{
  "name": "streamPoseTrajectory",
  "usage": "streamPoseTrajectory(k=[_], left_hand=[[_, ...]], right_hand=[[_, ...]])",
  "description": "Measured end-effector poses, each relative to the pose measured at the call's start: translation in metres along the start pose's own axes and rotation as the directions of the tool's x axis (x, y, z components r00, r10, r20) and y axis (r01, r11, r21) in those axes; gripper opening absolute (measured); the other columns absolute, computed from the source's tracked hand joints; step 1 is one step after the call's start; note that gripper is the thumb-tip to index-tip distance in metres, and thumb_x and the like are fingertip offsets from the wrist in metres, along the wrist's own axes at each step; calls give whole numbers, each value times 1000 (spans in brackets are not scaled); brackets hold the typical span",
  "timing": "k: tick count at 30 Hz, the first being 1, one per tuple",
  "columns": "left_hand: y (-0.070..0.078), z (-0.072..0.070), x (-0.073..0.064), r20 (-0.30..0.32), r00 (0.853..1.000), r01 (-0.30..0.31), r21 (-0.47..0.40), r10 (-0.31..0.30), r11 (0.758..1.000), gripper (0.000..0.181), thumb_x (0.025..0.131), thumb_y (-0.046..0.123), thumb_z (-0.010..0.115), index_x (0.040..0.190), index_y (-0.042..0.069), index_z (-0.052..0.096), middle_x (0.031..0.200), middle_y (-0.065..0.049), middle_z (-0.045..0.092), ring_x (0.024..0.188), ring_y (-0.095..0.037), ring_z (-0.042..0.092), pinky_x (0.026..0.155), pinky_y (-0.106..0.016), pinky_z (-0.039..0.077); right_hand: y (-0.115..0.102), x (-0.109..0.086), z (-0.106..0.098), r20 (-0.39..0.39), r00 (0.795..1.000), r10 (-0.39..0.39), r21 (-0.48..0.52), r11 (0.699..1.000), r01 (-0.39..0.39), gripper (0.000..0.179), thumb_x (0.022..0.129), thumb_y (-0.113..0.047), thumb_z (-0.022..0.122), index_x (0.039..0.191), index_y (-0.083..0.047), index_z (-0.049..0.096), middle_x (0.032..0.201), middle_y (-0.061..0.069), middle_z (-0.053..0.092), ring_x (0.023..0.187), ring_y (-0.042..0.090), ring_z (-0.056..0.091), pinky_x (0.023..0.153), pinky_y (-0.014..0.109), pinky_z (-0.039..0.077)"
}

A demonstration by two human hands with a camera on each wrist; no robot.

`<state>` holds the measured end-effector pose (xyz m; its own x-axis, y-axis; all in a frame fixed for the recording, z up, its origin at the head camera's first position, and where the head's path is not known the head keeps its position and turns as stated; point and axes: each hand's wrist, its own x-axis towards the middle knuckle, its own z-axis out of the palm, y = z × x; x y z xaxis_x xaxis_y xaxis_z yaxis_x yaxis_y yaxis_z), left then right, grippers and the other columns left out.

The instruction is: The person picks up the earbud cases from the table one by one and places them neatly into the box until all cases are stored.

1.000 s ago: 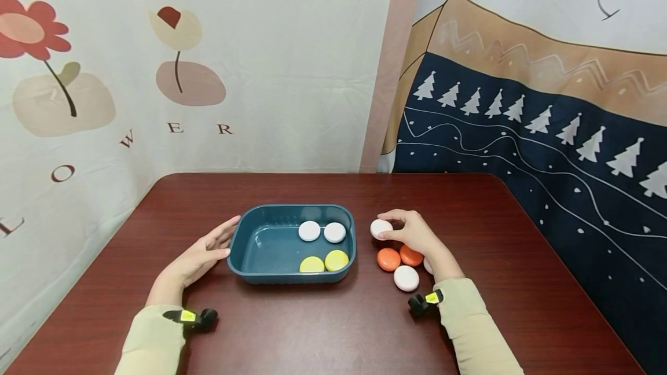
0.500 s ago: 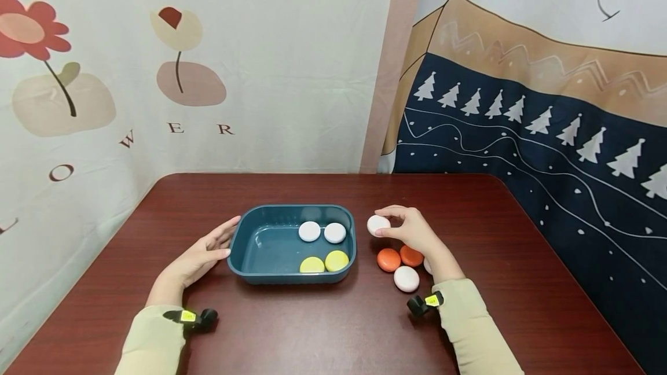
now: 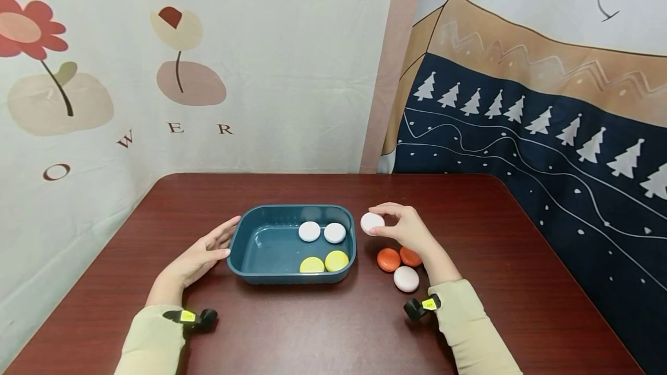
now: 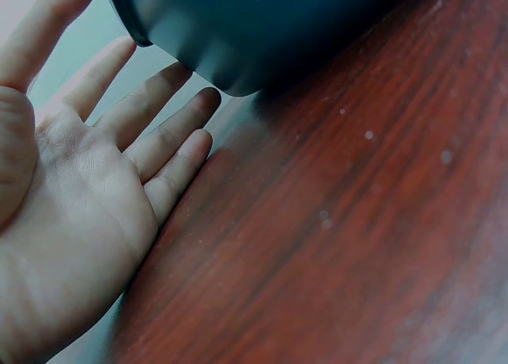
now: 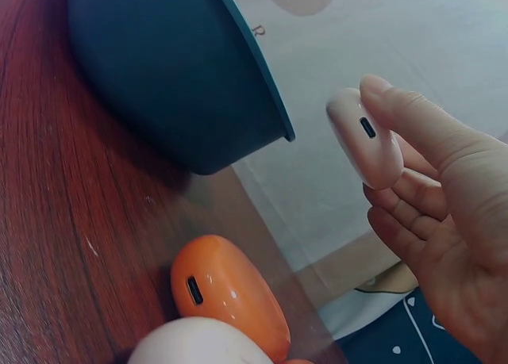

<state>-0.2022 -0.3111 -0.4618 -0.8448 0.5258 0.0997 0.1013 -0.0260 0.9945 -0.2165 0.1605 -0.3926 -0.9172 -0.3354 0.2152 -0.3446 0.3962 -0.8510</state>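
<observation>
In the head view, my right hand (image 3: 409,230) pinches a smooth white puck (image 3: 372,223) between thumb and fingers, just right of the blue tray (image 3: 271,275). The right wrist view shows this white puck (image 5: 355,146) lifted off the table, a small dark slot in its edge. My left hand (image 3: 200,256) lies at the tray's left end, its fingers extended against the side. Inside the tray are two white pucks (image 3: 310,231) and two yellow pucks (image 3: 336,260); its near wall partly hides one yellow one.
Two orange pucks (image 3: 388,260) and a white puck (image 3: 406,279) sit on the brown table (image 3: 323,328) below the right hand; the forearm partly covers one orange puck. Printed cloths (image 3: 292,74) hang behind the table's far edge.
My right hand has carried the white puck left and slightly upward, closer to the tray. A white puck that peeked out beside the right forearm is now hidden. The left hand stays still.
</observation>
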Motion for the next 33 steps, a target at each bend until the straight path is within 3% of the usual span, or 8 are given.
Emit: streamPoseTrajectory(k=[4,9,21,33], left_hand=[[0,0,0,-6,1000,9,8,-9,1000,70,96,-2,50,154,8,13,153,0,26,130,0,36,99,-21,37],[1,0,0,-6,1000,8,10,-8,1000,70,96,-3,50,154,8,13,153,-1,26,130,0,37,99,-21,37],[3,0,0,-13,1000,12,22,-11,1000,69,96,-2,50,154,9,14,152,0,26,129,1,36,99,-21,37],[3,0,0,3,1000,2,20,-2,1000,69,96,-1,50,154,8,13,153,-2,25,129,1,36,99,-20,37]], right_hand=[[-15,-3,2,0,1000,19,6,1000,-19,44,80,-9,78,121,-2,65,121,12,62,113,29,52,98,52,37],[5,4,11,-26,1000,-17,24,1000,18,46,77,-13,81,120,-7,67,120,8,63,114,26,52,99,52,37],[1,6,27,-55,994,-92,49,994,94,43,74,-26,84,115,-17,71,112,-5,65,109,16,55,94,53,41],[-4,8,47,-75,987,-142,78,986,148,45,73,-18,85,113,-4,71,110,3,67,106,19,58,91,55,43]])
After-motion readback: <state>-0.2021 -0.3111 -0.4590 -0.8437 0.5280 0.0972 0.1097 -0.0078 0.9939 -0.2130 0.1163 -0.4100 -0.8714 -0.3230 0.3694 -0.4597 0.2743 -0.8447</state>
